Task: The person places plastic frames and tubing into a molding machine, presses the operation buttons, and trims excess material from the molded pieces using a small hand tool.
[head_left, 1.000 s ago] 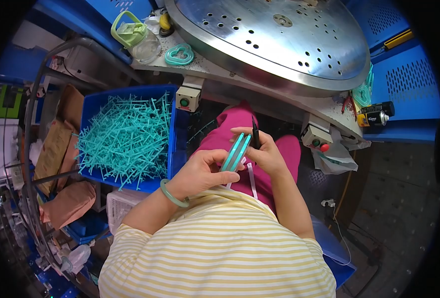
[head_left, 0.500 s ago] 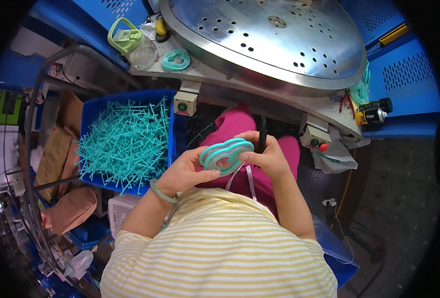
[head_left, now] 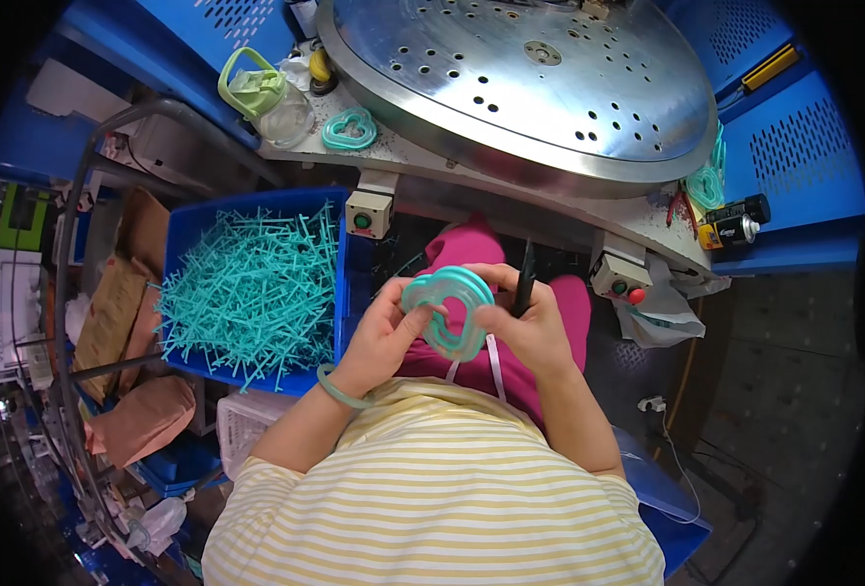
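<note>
My left hand (head_left: 378,340) and my right hand (head_left: 532,330) hold a teal and translucent plastic ring piece (head_left: 438,283) with a rounded, lobed outline, above my lap. The left thumb reaches over its inner opening, and the left fingers are behind it. At its right edge the right thumb and fingers grip it. A slim black tool with a pointed end (head_left: 525,281) is also tucked in my right hand, sticking up between the fingers; its kind is unclear.
Left of me is a blue bin (head_left: 342,293) heaped with thin teal plastic sticks (head_left: 252,293). Ahead, a round metal table (head_left: 540,98) with holes stands on a bench, with similar teal rings (head_left: 349,129), a bottle (head_left: 286,117) and a spray can (head_left: 740,230). Button boxes (head_left: 369,213) hang below.
The ring piece has turned from lying sideways to standing more upright in my hands. My left thumb has moved inward across it. The black tool tilts further right.
</note>
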Demonstrator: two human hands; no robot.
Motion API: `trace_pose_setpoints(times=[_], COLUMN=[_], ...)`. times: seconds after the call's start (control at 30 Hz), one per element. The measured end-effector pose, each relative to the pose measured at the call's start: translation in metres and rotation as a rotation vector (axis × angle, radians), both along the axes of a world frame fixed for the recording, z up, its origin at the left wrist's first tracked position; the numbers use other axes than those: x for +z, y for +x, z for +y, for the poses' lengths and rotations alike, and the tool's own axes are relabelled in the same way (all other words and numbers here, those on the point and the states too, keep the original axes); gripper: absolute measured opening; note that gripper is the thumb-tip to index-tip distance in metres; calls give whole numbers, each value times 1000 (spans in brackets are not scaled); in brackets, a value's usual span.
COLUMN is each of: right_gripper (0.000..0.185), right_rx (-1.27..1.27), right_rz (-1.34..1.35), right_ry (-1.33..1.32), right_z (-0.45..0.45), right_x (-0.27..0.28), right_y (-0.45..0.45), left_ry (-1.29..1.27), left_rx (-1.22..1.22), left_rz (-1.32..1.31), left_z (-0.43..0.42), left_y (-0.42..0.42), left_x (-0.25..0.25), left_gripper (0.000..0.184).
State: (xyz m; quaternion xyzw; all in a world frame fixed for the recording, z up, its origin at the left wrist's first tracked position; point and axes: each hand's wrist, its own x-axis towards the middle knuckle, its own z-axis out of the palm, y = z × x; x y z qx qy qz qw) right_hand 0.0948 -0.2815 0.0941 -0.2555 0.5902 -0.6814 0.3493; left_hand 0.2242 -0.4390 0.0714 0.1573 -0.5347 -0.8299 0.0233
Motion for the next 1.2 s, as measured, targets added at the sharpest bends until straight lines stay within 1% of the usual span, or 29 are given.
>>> trace_pose_setpoints(times=[0.03, 0.1, 0.13, 0.17, 0.2, 0.27, 0.4, 0.47, 0.53, 0.57, 0.63, 0.67, 0.73, 0.77, 0.8, 0.83, 0.87, 0.9, 0.93, 0.97, 1.0, 1.07, 1.13, 1.17, 1.2], right_gripper=[35, 40, 40, 39, 39, 37, 34, 34, 48, 48, 66, 75, 66, 58, 49, 24, 10, 16, 21, 23, 23, 18, 18, 18, 18], right_rx=[-18, -35, -30, -21, -13, -15, -28, -26, -57, -52, 4, 68, 78, 22, -26, -97, -200, -244, -281, -274, -249, -51, 23, 52, 72], right_rz=[-106, -264, -264, -300, -338, -340, -342, -348, -282, -283, -127, -60, 37, 17, -9, 77, 109, -14, 11, -39, -149, -223, -220, -205, -207], right_ry=[-37, -75, -77, -65, -51, -27, 3, 5, -57, -55, -73, 39, 93, 56, 19, 31, 97, 58, 78, 118, 65, 107, 140, 167, 178], right_z=[0, 1, 2, 3, 3, 3, 2, 1, -4, -6, -8, -8, -16, -23, -29, -32, -36, -36, -40, -47, -51, -54, -64, -66, -70], right_x=[4, 4, 2, 0, -1, -2, -2, -3, -5, -8, -12, -7, -3, -7, -13, -15, -25, -37, -46, -37, -43, -48, -53, -53, -51], right_y=[-1, -3, -4, -5, -6, -5, -4, -3, 0, 2, 5, 6, 11, 11, 11, 7, 6, 4, 4, 6, 8, 3, 4, 6, 7], left_ry=[-1, 450, 674, 716, 714, 791, 797, 819, 826, 832, 802, 770, 735, 701, 726, 714, 701, 685, 671, 689, 688, 444, 362, 308, 273], left_rx=[2, -39, -60, -66, -61, -45, -30, -78, -72, -68, -51, -35, -40, -53, -90, -124, -153, -172, -188, -153, -86, 15, 296, 334, 487], left_rz=[0, -133, -197, -215, -214, -249, -263, -211, -207, -203, -218, -236, -225, -224, -204, -188, -174, -158, -146, -113, -114, -70, -151, -111, -176], left_z=[1, 3, 2, 0, -1, -2, -2, -4, -4, -4, -1, 1, 3, 4, 3, 3, 3, 2, 0, -2, -12, -35, -59, -75, -84], left_y=[-1, -7, -9, -4, -2, 0, 1, 3, 3, 3, 0, -2, 0, 5, 10, 16, 23, 29, 36, 45, 62, 92, 143, 174, 206], left_x=[3, 22, 26, 10, 2, -6, -10, -15, -15, -12, -1, 3, -7, -13, -17, -24, -29, -26, -20, -15, -12, -8, -12, -23, -26], left_gripper=[31, 29, 31, 30, 30, 29, 28, 28, 28, 29, 30, 32, 32, 33, 31, 33, 36, 35, 34, 33, 33, 33, 34, 35, 33])
